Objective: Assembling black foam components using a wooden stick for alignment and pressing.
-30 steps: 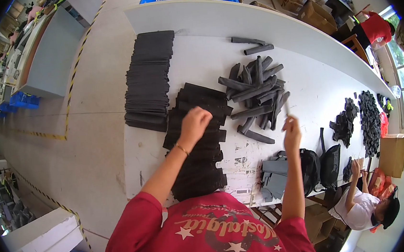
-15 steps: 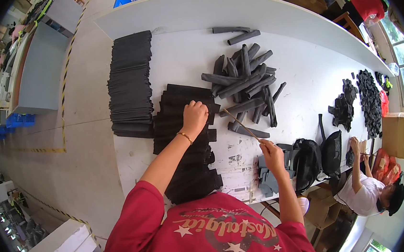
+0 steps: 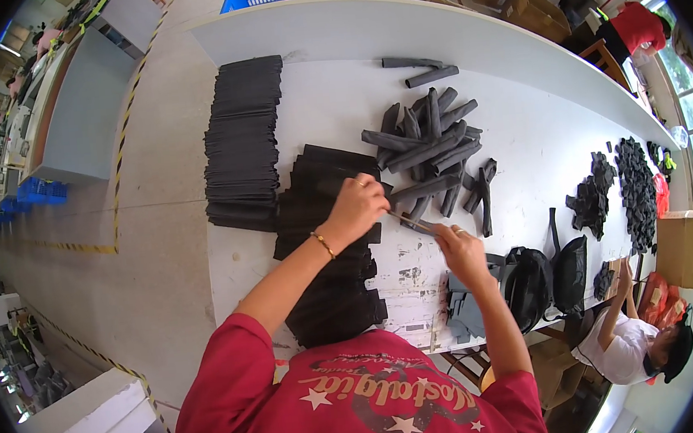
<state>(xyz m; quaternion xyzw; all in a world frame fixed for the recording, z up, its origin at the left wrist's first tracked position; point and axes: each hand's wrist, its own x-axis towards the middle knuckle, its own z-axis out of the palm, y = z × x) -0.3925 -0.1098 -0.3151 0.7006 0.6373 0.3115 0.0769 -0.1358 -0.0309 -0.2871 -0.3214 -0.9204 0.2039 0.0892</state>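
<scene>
My right hand [image 3: 462,252] is closed around a thin wooden-looking stick [image 3: 410,222] that slants up and left. At the stick's far end, the fingers of my left hand [image 3: 357,209] are pinched together; whether they hold the stick tip or a bit of fabric is hidden. My left hand is above the right edge of a fanned stack of black fabric pieces [image 3: 328,292]. Just beyond the stick lies a loose heap of dark grey rolled fabric tubes [image 3: 431,147], some close to my fingers.
A long row of stacked dark fabric strips [image 3: 243,143] stands at the table's left. Grey pieces [image 3: 466,313] and black mesh bags [image 3: 527,287] are right of my right hand. A co-worker in a white shirt [image 3: 617,345] works farther right. A raised board [image 3: 330,28] edges the table's far side.
My left hand has moved right, off the black stack to the stick's end. My right hand has come slightly left with the stick, which lies flatter now. The whole view has shifted a little.
</scene>
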